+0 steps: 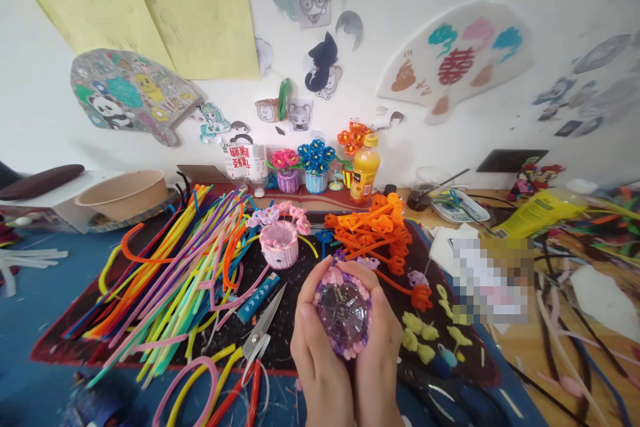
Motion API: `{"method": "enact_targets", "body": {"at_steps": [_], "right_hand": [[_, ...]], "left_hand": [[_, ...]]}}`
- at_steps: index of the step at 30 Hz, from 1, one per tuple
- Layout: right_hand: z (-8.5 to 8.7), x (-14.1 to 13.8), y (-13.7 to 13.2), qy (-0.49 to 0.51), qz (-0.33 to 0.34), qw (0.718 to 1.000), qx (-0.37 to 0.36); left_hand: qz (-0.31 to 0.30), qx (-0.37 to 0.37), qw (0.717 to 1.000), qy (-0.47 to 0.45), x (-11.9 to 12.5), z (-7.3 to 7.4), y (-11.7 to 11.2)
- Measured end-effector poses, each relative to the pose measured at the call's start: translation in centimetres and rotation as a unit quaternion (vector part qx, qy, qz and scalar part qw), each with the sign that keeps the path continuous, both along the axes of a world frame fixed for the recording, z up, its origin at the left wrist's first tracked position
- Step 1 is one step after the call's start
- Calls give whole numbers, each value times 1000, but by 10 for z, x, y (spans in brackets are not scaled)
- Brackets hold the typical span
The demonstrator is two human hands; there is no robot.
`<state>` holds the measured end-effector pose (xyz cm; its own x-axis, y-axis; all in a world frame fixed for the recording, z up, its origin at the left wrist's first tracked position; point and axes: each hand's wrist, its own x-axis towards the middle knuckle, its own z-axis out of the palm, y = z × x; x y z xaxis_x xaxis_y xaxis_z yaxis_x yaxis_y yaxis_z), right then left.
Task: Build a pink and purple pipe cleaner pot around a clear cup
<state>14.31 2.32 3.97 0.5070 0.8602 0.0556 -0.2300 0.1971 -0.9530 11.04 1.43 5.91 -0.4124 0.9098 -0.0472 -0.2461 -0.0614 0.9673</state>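
My left hand (316, 340) and my right hand (383, 337) are closed together around a small round pot wrapped in pink and purple pipe cleaners (356, 348). Its clear plastic base (344, 313) faces me, so the other side is hidden. Beyond my hands stands a pink pipe-cleaner pot (280, 250) with pink and lilac flowers (287, 213) at its rim. Orange pipe-cleaner flowers (373, 233) are heaped behind my right hand. To the left of my hands lie scissors (265, 327) and a blue box cutter (258, 298).
Many loose pipe cleaners (175, 273) spread over the dark mat at left. Finished flower pots (316, 180) and an orange juice bottle (365, 170) stand by the wall. Yellow flower pieces (420, 333) and black-handled scissors (450, 390) lie at right. A beige bowl (123, 193) sits far left.
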Motion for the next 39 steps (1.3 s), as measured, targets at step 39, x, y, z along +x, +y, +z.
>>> {"method": "enact_targets", "body": {"at_steps": [39], "right_hand": [[-9,26,8,112,-8,991,-66]], "left_hand": [[-95,41,994,31,8,-22,-9]]}}
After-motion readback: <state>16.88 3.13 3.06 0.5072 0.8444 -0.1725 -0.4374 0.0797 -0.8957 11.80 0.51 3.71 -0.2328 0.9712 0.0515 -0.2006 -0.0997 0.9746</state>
